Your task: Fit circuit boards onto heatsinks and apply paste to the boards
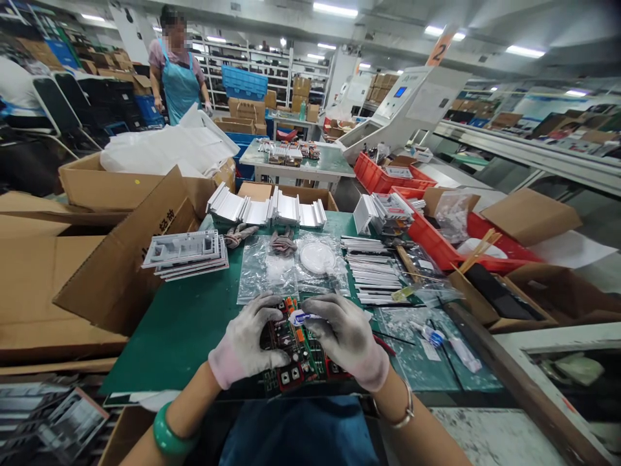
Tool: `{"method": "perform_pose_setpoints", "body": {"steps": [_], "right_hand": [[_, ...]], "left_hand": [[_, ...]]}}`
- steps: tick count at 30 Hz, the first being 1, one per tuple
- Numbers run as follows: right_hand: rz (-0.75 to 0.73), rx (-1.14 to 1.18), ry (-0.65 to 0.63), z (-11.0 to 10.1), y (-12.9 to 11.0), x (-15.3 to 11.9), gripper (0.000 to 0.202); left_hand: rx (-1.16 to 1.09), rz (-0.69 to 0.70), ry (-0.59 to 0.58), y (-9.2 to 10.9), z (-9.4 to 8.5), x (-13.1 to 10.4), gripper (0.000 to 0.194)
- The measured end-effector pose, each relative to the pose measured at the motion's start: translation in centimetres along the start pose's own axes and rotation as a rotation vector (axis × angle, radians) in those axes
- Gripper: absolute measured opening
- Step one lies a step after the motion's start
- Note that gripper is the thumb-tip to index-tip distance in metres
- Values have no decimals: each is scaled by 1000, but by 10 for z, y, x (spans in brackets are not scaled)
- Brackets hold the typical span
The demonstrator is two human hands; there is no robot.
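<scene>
A green circuit board point(297, 346) with orange and dark parts lies at the table's near edge. My left hand point(248, 336), in a white and grey glove, grips the board's left side, fingers at the far edge and thumb nearer me. Above the board's right side is my right hand point(345, 333), also gloved, with its fingers closed round a small white and blue tube point(299, 317). The tube's tip points left over the board. The right palm hides part of the board.
Beyond the board, plastic bags point(269, 268) lie on the green table point(179, 323). Metal strips point(371, 272) are to the right, grey frames point(187, 252) to the left, and white heatsinks point(272, 210) behind. A person in a blue apron point(180, 87) stands at the back left.
</scene>
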State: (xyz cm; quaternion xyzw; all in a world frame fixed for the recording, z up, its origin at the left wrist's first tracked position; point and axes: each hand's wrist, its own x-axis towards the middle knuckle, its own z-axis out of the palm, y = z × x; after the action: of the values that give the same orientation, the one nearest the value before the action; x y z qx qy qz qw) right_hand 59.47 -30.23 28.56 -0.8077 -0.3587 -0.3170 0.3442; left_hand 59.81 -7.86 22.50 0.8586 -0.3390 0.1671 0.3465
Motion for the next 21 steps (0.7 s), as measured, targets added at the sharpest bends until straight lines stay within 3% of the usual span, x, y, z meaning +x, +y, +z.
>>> {"method": "perform_pose_setpoints", "body": {"steps": [7, 14, 21], "right_hand": [[28, 40, 10, -1, -4, -6, 11], [471, 53, 224, -1, -3, -26, 12], [364, 41, 150, 2, -11, -43, 15]], "left_hand": [[-1, -5, -7, 1, -1, 0, 56], [24, 36, -69, -3, -3, 4, 73], [-13, 62, -100, -9, 5, 6, 76]]}}
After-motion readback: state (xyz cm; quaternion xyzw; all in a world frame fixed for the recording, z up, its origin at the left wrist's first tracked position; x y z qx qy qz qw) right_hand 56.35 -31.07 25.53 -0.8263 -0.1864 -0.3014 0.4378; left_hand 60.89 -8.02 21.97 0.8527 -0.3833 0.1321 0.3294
